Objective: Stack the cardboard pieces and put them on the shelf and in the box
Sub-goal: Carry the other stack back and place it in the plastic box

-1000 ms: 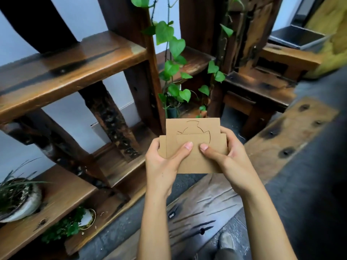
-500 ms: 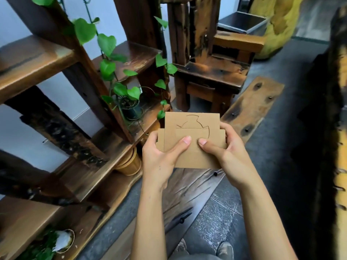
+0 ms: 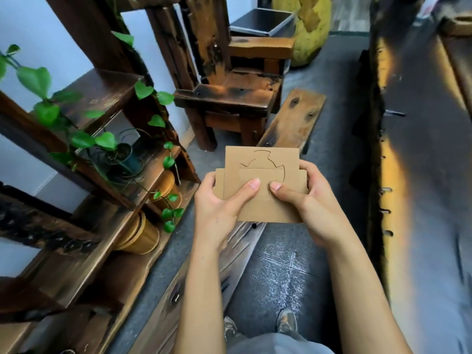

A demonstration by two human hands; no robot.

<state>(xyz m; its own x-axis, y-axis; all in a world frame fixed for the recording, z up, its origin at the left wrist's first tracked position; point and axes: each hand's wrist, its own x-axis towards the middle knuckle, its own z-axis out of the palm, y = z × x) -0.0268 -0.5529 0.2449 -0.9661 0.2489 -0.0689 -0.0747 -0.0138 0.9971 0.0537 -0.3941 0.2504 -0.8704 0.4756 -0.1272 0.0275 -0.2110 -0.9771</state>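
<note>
A small stack of brown cardboard pieces point(image 3: 263, 159) is held in front of me at chest height, the back piece showing a cut curved outline. My left hand point(image 3: 219, 208) grips the stack's left edge with the thumb pressed on the front piece. My right hand point(image 3: 314, 200) grips the right edge, thumb also on the front. The dark wooden shelf point(image 3: 102, 90) stands at my left. An open dark box point(image 3: 263, 21) sits on a wooden stand at the far middle.
A trailing green plant point(image 3: 107, 141) in a dark pot and stacked orange pots point(image 3: 143, 233) sit on the shelf's lower boards. A wooden stool point(image 3: 229, 95) and a long plank point(image 3: 293, 118) lie ahead. A dark table edge point(image 3: 383, 149) runs along my right. A yellow object point(image 3: 309, 26) stands behind.
My view has swung to the right and moved forward along the shelf; the stool and box have come closer. Both hands keep the same grip on the cardboard stack.
</note>
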